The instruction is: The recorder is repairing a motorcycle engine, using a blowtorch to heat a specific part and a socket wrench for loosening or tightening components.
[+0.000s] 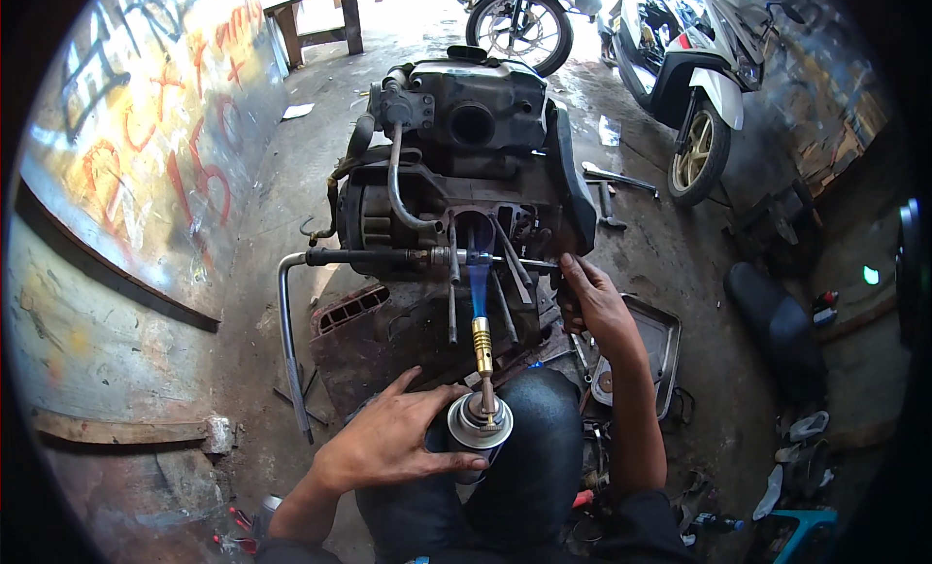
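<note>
My left hand (383,438) is wrapped round a gas canister (481,428) with a brass torch head (482,346), held upright over my lap. Its blue flame (479,287) plays on a metal fitting (466,257) among the studs at the front of the engine (466,108). My right hand (592,302) grips a slim metal shaft (524,263) that runs into that fitting from the right. A black extension bar (364,256) joins the fitting from the left, and a bent chrome handle (288,341) hangs from its outer end.
A metal tray (665,355) lies right of the engine, with tools (607,200) on the floor behind it. A white scooter (718,79), a motorcycle (519,35) and a wooden bench (316,30) stand farther back. A black seat (772,321) lies right; a painted wall (136,147) bounds the left.
</note>
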`<action>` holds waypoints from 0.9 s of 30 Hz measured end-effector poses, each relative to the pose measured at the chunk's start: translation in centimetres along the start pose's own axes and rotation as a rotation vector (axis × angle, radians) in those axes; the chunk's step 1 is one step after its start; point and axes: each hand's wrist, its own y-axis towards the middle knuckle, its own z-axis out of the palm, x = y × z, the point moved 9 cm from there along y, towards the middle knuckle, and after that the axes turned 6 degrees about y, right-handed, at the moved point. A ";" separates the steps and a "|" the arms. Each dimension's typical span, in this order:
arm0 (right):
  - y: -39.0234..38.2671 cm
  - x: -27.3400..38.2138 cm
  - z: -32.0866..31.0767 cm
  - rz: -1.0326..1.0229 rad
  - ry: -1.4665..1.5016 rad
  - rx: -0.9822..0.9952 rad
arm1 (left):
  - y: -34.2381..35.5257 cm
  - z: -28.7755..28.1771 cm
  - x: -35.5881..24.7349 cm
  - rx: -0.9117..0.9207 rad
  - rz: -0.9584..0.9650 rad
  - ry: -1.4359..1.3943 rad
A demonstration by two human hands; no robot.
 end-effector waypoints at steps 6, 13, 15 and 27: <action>0.0 0.1 0.2 -0.005 -0.016 -0.006 | -0.5 0.0 1.0 0.072 -0.084 0.040; 0.1 -0.1 -0.3 -0.015 -0.015 -0.043 | -1.0 -3.6 -0.1 -0.259 -0.006 0.001; 0.1 -0.2 -0.4 -0.013 -0.004 -0.038 | -1.3 -4.2 -0.5 -0.319 -0.026 0.023; 0.0 0.2 -0.1 -0.005 -0.006 -0.022 | -10.4 -9.5 4.7 -1.206 -0.138 -0.111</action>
